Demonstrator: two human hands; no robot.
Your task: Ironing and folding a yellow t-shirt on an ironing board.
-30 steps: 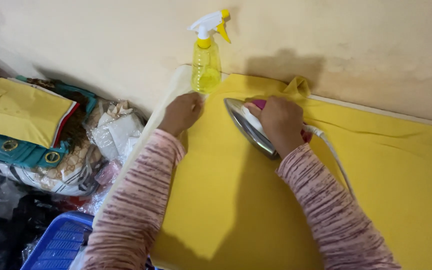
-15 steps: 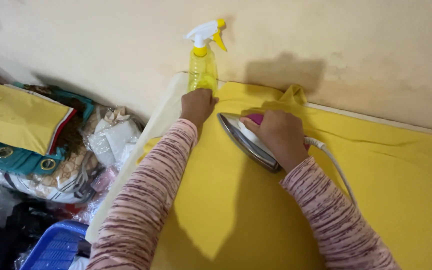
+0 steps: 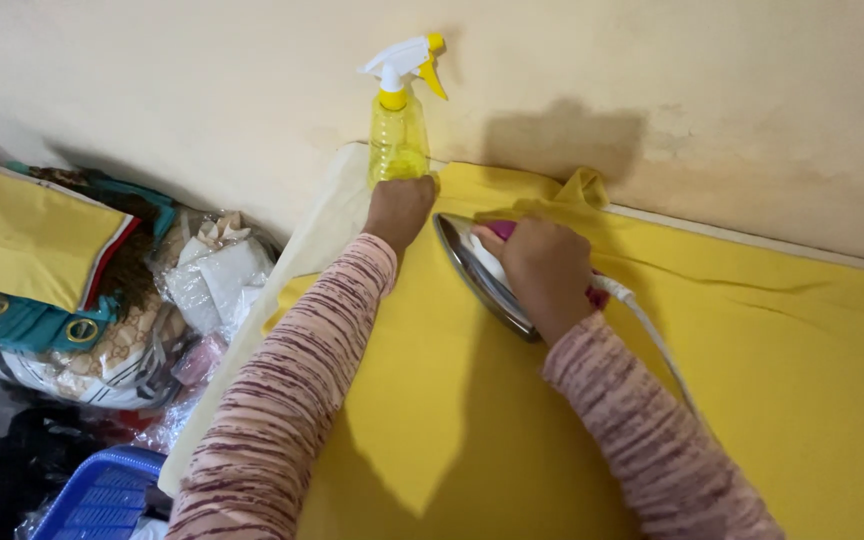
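My right hand (image 3: 544, 272) is wrapped tight around the pink handle of the iron (image 3: 482, 270), fingers curled closed over it, the shiny soleplate tipped a little so its edge faces my left arm. The iron sits on the yellow cloth (image 3: 752, 400) near the far edge, its nose pointing toward the wall, and its white cord (image 3: 652, 345) trails back past my wrist. My left hand (image 3: 401, 207) lies at the base of the yellow spray bottle (image 3: 398, 125); I cannot tell whether those fingers are gripping the bottle or just pressing the cloth beside it, since they are hidden under the knuckles.

A moment ago my left hand lay lower, on the cloth's near-left edge, apart from the bottle; within 1 second it has slid up to the bottle. The iron has hardly shifted. So I judge the pressing is paused while the left hand goes to the sprayer.

Out to my left sit a pile of folded fabrics (image 3: 42, 250) and 1 blue basket (image 3: 97, 495).
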